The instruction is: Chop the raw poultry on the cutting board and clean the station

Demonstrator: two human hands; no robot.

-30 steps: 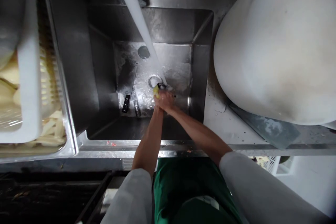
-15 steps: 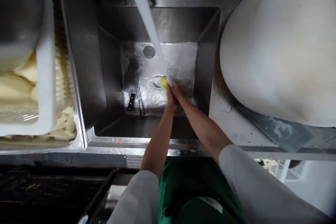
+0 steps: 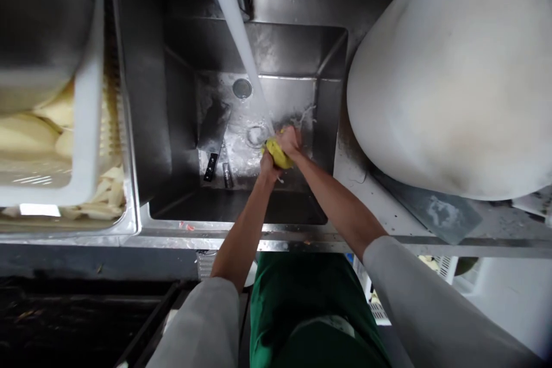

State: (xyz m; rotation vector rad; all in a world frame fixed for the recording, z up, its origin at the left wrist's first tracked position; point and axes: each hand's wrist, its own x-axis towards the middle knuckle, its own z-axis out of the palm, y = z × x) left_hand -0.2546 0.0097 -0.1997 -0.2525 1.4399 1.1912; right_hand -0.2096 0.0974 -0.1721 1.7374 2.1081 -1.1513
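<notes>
Under a white stream of water (image 3: 237, 23), both hands hold a bunched yellow cloth (image 3: 278, 152) low in the metal sink (image 3: 185, 204). My left hand (image 3: 268, 165) is closed round its near left side. At its upper right, my right hand (image 3: 290, 141) grips the other part, with fingers curled. Left of my hands, a broad-bladed knife (image 3: 213, 129) lies on the sink floor, its black handle toward me. A second, smaller handle (image 3: 227, 175) lies beside it.
Left of the sink stands a metal tray (image 3: 131, 184) with pale cut pieces and a white basket (image 3: 86, 144) holding peeled pale yellow produce. A large white rounded container (image 3: 452, 80) fills the right side, above a grey flat sheet (image 3: 448, 215) on the counter.
My hands have moved apart a little and toward me, and more of the yellow cloth shows between them. Splashes now appear at the right of the sink. The view has shifted slightly.
</notes>
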